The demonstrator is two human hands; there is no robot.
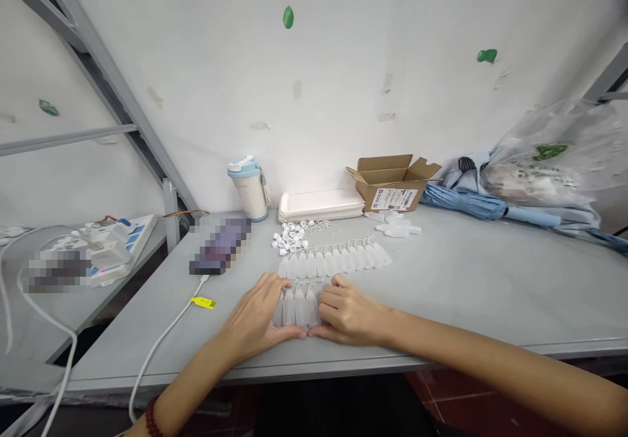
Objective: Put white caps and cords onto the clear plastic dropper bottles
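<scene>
Near the table's front edge, a short row of small translucent white plastic bottles (300, 307) with thin white loops at their tops lies between my hands. My left hand (258, 313) wraps the row's left end, with fingers at the tops and thumb along the bottoms. Curled fingers of my right hand (346, 313) press the right end, its thumb at the lower edge near the left thumb. Both hands are closed on the row and partly hide the end bottles. Just beyond lies a longer row of matching bottles (336, 262). Behind it sit a pile of small white caps (289, 237) and loose white loops (321, 226).
More loose bottles (397, 229) lie before an open cardboard box (392, 188). White stacked trays (321, 205) and a blue-lidded cup (250, 188) stand by the wall. A phone (220, 247) with a white cable (167, 332) lies left; a folded blue umbrella (466, 203) lies right.
</scene>
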